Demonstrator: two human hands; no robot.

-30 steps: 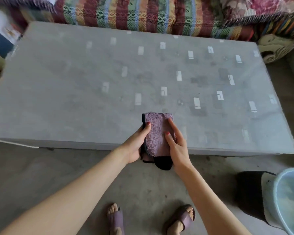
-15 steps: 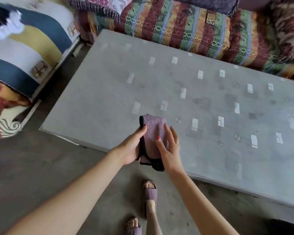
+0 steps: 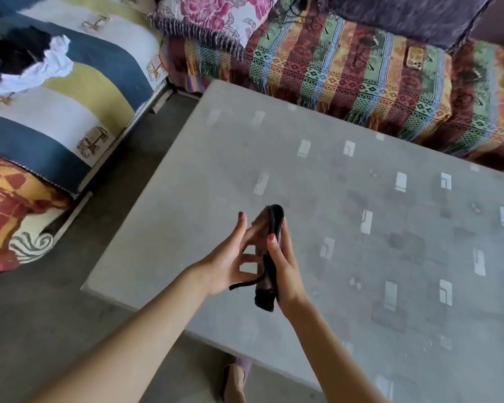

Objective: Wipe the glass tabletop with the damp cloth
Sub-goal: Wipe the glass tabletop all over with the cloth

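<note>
The cloth, purple on one face and black on the other, is folded into a narrow upright bundle above the near left part of the glass tabletop. My right hand grips it from the right, thumb across the dark side. My left hand is beside it on the left, fingers spread and relaxed, fingertips touching the cloth's purple face. A black strap hangs from the cloth's lower end. The tabletop is grey with pale rectangular marks and dark smudges.
A striped woven sofa cover runs along the table's far edge, with a phone lying on it. A blue, yellow and white cushion sits on the seat to the left. Bare concrete floor lies left of the table. My foot shows below.
The view has shifted left toward the table's left corner. The cloth went from flat and purple-side up to a narrow upright fold, held by my right hand while the left has loosened.
</note>
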